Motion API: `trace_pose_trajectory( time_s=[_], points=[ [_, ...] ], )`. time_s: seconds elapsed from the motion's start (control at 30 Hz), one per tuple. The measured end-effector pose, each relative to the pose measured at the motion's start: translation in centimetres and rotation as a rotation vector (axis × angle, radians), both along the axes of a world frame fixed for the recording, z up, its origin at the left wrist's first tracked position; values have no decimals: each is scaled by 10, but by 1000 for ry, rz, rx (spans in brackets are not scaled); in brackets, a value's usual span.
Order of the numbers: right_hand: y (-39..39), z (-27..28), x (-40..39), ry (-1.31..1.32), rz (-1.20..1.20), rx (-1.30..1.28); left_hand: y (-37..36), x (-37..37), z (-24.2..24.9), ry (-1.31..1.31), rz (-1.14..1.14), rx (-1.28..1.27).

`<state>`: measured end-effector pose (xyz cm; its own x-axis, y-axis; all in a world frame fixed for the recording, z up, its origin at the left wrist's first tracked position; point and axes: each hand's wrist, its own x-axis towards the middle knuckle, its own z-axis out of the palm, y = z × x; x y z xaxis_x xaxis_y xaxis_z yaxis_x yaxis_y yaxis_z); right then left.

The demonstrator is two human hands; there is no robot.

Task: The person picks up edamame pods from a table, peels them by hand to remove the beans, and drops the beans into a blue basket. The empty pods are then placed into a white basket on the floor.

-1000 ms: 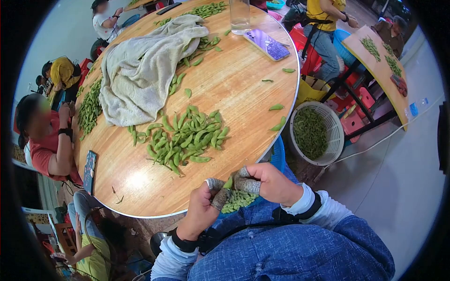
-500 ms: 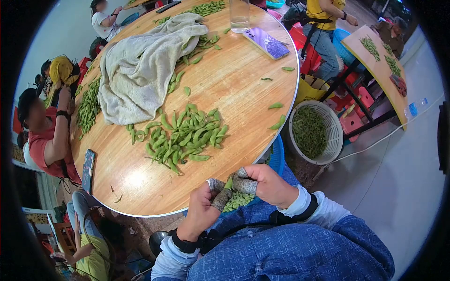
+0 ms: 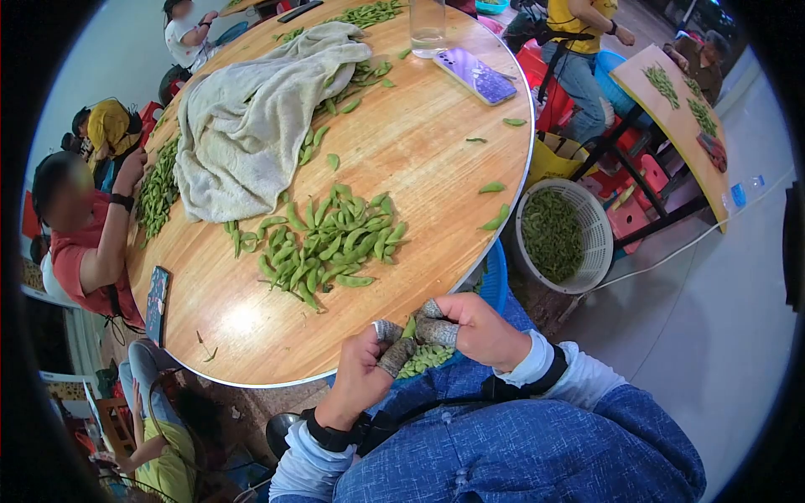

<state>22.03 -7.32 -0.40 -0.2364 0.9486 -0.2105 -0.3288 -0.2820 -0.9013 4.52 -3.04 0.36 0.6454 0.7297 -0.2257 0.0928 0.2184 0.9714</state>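
Note:
Between my two hands a green soybean pod (image 3: 409, 328) is pinched, just off the table's near edge. My left hand (image 3: 362, 375) grips its near-left side, with grey coverings on thumb and finger. My right hand (image 3: 486, 330) closes on the other side, its thumb and finger covered the same way. Below them shelled green beans (image 3: 426, 360) lie in a blue basin (image 3: 495, 281), partly hidden by my hands. A loose heap of pods (image 3: 335, 243) spreads on the round wooden table (image 3: 419, 159) ahead.
A crumpled grey towel (image 3: 251, 126) lies over more pods. A purple phone (image 3: 475, 75), a glass (image 3: 428, 33) and a dark phone (image 3: 157, 302) rest on the table. At right stands a white basket (image 3: 599, 243) of empty-looking pods. A person in a red shirt (image 3: 88, 251) sits at left.
My hands keep nearly the same pinch on the pod. The person at left has raised a hand slightly toward the pods there.

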Motion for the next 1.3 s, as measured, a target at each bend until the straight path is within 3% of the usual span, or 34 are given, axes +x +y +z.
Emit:
trace_pose_trajectory(
  time_s=[0.1, 0.2, 0.3, 0.4, 0.5, 0.6, 0.7, 0.8, 1.0, 1.07, 1.2, 1.3],
  points=[
    [1, -5, -2, -14, -19, 2, -2, 0, -6, 10, 19, -14],
    [1, -8, -3, -52, -30, 14, -6, 4, 6, 543, -73, 764],
    [0, -11, -6, -39, -58, 47, -6, 5, 5, 540, -60, 954],
    [0, -8, -8, -19, -65, 81, -6, 2, -7, 374, 22, 865],
    [1, -6, -10, -2, -63, 103, -9, 2, -8, 238, 98, 574],
    [1, -5, -13, 21, -79, 121, -10, -3, -17, 9, 187, 122],
    [0, -3, -12, -66, -55, 195, -6, -6, -6, -77, 140, -172],
    [0, -1, -8, -261, -9, 260, -7, -2, 5, 95, 84, -41],
    [-2, 11, -11, -691, -80, 462, -9, -5, -17, 16, 125, -124],
    [-3, 14, -3, -682, -133, 421, -7, -3, -9, 78, 74, 35],
    [-1, 22, 58, -1144, -350, 477, 0, -14, -1, 143, 116, 150],
    [1, 26, 74, -1299, -365, 479, -4, -16, 8, 191, 62, 318]
  ],
)
